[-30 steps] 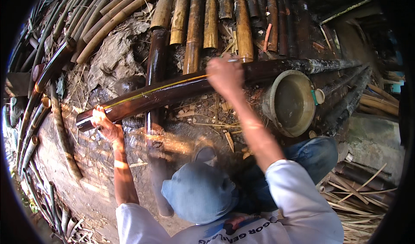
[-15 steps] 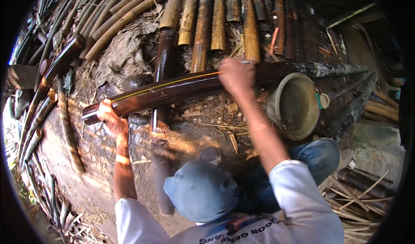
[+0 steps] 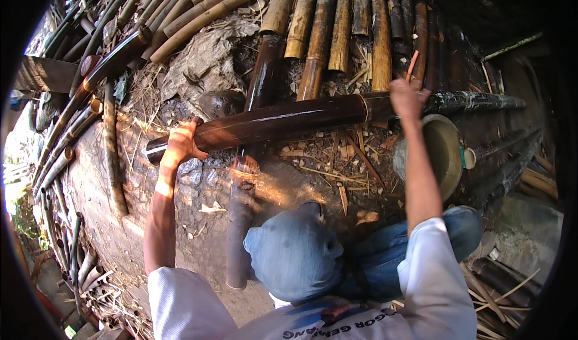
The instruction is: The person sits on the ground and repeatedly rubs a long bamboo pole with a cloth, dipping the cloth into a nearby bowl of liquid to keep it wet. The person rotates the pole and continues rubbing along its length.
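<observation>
A long dark, glossy bamboo pole [image 3: 277, 118] lies crosswise in front of me, with a pale ring at one joint. Near its left end, my left hand [image 3: 182, 144] wraps over it, thumb pointing right. My right hand [image 3: 409, 102] is closed at the pole's upper side, right of the joint ring; whatever it may hold is hidden. An orange-red stick [image 3: 413, 65] lies just beyond that hand. Under the pole runs another dark bamboo length [image 3: 262, 72], pointing toward me.
A grey basin [image 3: 400, 158] of cloudy water stands below my right forearm. Several cut yellow-brown bamboo lengths [image 3: 315, 45] lie side by side at the far side. A crumpled sheet [image 3: 201, 63] and more poles [image 3: 111, 147] lie left. My denim-covered knee [image 3: 295, 256] is close.
My right hand has moved right along the pole. My left hand has turned over the pole's end. The thin yellow line along the pole no longer shows. The whole view has shifted.
</observation>
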`<state>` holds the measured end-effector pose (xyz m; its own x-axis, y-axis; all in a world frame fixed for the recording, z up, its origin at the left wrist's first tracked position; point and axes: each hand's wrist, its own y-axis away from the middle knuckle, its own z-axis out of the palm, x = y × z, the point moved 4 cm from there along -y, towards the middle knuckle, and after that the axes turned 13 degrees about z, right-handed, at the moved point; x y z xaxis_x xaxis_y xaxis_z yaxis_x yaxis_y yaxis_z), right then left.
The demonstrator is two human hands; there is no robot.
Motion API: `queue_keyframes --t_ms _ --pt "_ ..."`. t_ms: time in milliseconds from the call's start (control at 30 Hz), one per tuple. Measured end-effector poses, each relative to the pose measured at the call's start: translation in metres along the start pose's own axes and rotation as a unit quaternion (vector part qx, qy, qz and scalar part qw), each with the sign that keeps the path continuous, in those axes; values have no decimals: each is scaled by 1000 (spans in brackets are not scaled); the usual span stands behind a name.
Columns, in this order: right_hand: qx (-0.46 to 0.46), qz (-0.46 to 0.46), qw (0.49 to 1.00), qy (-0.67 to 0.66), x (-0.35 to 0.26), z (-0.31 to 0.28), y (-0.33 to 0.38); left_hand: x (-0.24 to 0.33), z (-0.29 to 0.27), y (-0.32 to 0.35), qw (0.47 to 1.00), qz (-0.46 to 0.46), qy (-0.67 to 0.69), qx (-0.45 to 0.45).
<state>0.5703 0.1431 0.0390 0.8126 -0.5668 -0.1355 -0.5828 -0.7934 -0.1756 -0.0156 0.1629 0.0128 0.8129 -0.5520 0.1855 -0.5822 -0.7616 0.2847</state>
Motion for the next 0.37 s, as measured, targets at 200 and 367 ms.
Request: queue_keyframes --t_ms 200,367 --pt "-272 -304 857 -315 -275 41 201 17 -27 -13 981 -64 117 -140" --pt "-28 -321 912 -254 -224 22 199 20 -35 -14 986 -61 80 -130"
